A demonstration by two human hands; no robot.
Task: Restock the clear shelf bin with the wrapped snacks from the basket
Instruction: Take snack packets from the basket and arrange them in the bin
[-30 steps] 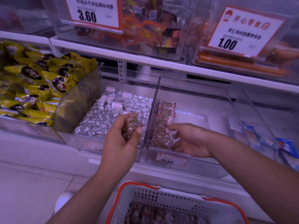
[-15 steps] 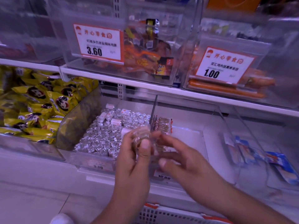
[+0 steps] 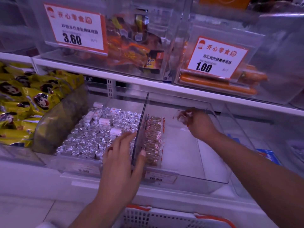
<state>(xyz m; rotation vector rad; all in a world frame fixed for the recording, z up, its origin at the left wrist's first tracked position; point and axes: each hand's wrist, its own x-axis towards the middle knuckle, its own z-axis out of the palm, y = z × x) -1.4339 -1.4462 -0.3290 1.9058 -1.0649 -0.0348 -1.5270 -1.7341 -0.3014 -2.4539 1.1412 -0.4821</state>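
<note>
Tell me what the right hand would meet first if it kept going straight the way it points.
Probably the clear bin's back wall. The right hand, holding wrapped snacks, points toward the rear with only bare floor ahead; depth is hard to judge.

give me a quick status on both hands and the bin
Left hand open, resting on bin wall. Right hand has a grip on wrapped snacks deep in the clear bin. Nothing in the way.

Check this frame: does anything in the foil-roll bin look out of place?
Yes. In the foil-roll bin, most rolls stand upright in rows, but several white-wrapped rolls lie on their sides on top, scattered and not lined up.
</note>
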